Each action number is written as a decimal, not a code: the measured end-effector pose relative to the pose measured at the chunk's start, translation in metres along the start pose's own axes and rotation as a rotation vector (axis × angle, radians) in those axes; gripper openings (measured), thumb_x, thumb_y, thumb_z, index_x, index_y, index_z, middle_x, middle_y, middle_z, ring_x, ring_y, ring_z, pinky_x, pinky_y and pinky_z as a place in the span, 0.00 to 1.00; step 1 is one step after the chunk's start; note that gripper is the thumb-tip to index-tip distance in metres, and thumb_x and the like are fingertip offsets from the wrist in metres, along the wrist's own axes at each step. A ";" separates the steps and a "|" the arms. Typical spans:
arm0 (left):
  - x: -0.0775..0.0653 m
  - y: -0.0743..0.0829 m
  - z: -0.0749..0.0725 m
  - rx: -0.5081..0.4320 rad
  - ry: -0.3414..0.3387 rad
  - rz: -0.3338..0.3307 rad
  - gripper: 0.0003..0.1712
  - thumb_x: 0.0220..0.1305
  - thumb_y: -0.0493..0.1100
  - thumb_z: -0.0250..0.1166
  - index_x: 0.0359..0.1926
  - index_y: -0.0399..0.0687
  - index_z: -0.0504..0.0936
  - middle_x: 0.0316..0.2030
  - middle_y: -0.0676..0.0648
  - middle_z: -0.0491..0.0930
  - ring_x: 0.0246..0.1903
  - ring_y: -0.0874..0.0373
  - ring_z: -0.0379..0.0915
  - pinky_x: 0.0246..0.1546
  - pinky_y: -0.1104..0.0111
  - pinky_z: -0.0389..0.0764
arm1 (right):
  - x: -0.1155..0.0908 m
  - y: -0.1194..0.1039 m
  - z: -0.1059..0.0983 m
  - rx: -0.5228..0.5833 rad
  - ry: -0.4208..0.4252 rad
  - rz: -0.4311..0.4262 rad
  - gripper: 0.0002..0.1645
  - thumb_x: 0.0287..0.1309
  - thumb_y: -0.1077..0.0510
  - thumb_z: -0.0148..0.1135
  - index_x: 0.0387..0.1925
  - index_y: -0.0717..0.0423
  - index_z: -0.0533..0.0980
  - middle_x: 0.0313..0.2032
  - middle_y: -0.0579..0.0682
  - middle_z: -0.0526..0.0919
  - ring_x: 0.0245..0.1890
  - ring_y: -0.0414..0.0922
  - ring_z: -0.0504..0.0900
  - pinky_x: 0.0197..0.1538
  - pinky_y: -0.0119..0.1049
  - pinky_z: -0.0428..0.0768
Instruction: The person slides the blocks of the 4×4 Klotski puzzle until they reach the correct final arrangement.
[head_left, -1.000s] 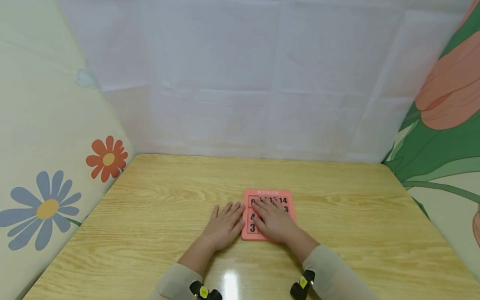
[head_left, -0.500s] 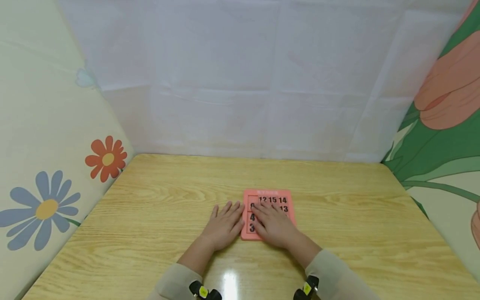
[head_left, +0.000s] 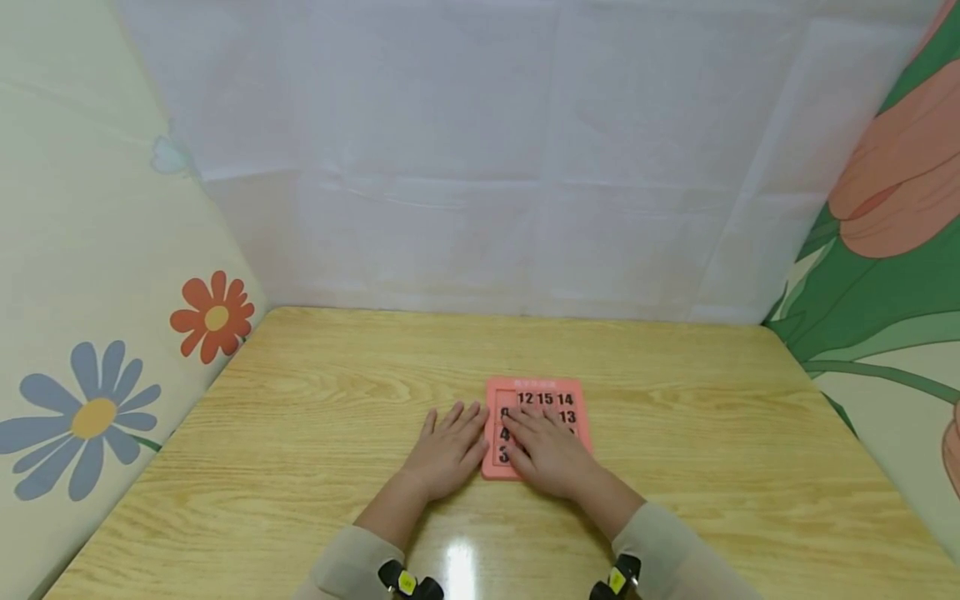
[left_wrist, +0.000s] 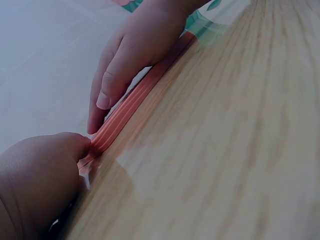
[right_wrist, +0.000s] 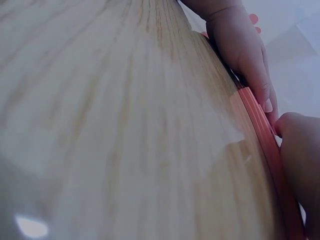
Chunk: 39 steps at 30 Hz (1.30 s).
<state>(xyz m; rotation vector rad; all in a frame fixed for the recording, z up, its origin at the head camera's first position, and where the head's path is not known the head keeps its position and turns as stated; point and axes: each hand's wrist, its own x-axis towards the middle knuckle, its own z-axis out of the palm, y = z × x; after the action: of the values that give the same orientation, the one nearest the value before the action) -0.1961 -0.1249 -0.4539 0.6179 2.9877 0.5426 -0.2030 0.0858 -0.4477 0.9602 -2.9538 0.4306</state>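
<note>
A pink number sliding puzzle [head_left: 535, 386] lies flat on the wooden table. Tiles 12, 15 and 14 show along its top row, and the top-left slot has no tile. My right hand [head_left: 551, 454] lies over the puzzle with its fingers extended, the fingertips on the second row of tiles; it hides much of the lower rows. Flat on the table at the puzzle's left edge is my left hand [head_left: 444, 457], fingers straight and its thumb side at the frame. In the left wrist view, the left hand [left_wrist: 40, 180] meets the corner of the pink frame [left_wrist: 122, 120].
The wooden table [head_left: 360, 375] reaches back to a white cloth [head_left: 450, 167]. Flower-printed panels stand on the left [head_left: 90, 250] and on the right [head_left: 885, 292]. Each wrist wears a small black device with a yellow label.
My right hand has drawn slightly toward me, and the left-column tile under its fingertip slid from the top row down to the second row. My left hand has stayed still.
</note>
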 end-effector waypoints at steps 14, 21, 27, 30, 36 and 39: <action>0.001 0.001 -0.001 -0.008 -0.015 -0.008 0.32 0.77 0.54 0.43 0.75 0.48 0.59 0.76 0.45 0.55 0.77 0.44 0.44 0.75 0.42 0.38 | 0.001 0.009 -0.001 0.011 0.055 0.059 0.32 0.73 0.44 0.43 0.70 0.55 0.65 0.72 0.52 0.65 0.75 0.52 0.58 0.77 0.53 0.54; 0.002 0.001 0.000 -0.008 -0.010 -0.006 0.32 0.77 0.55 0.43 0.75 0.48 0.58 0.76 0.45 0.55 0.77 0.44 0.45 0.75 0.42 0.39 | 0.002 0.016 -0.003 -0.016 0.077 0.110 0.32 0.73 0.43 0.42 0.70 0.55 0.66 0.72 0.53 0.65 0.75 0.52 0.57 0.77 0.54 0.53; 0.001 0.001 0.000 -0.003 -0.012 -0.007 0.32 0.77 0.55 0.43 0.75 0.48 0.58 0.76 0.45 0.55 0.77 0.44 0.44 0.75 0.42 0.38 | 0.003 0.015 -0.004 -0.006 0.056 0.124 0.32 0.74 0.42 0.41 0.70 0.54 0.66 0.72 0.52 0.65 0.75 0.52 0.57 0.77 0.54 0.53; 0.001 0.001 0.000 -0.001 -0.014 -0.008 0.32 0.77 0.55 0.43 0.75 0.49 0.58 0.76 0.45 0.55 0.77 0.44 0.44 0.75 0.42 0.38 | 0.005 0.013 -0.004 -0.008 0.034 0.129 0.33 0.74 0.42 0.41 0.71 0.54 0.65 0.72 0.52 0.64 0.76 0.52 0.57 0.77 0.53 0.52; 0.001 0.002 0.000 -0.010 -0.012 -0.008 0.32 0.77 0.54 0.44 0.75 0.48 0.59 0.76 0.45 0.56 0.77 0.44 0.44 0.75 0.42 0.39 | 0.009 0.009 -0.003 -0.002 0.011 0.120 0.33 0.74 0.42 0.41 0.71 0.54 0.64 0.73 0.52 0.62 0.76 0.52 0.56 0.78 0.52 0.49; 0.000 0.002 0.000 -0.016 -0.009 -0.005 0.31 0.77 0.54 0.44 0.75 0.48 0.59 0.75 0.44 0.56 0.76 0.44 0.45 0.75 0.41 0.39 | 0.011 0.007 -0.002 -0.001 0.006 0.115 0.33 0.74 0.42 0.40 0.72 0.54 0.63 0.74 0.51 0.62 0.76 0.51 0.55 0.78 0.52 0.50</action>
<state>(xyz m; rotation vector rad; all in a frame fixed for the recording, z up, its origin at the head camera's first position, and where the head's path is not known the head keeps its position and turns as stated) -0.1956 -0.1228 -0.4529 0.6100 2.9727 0.5621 -0.2162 0.0857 -0.4461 0.7898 -3.0133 0.4339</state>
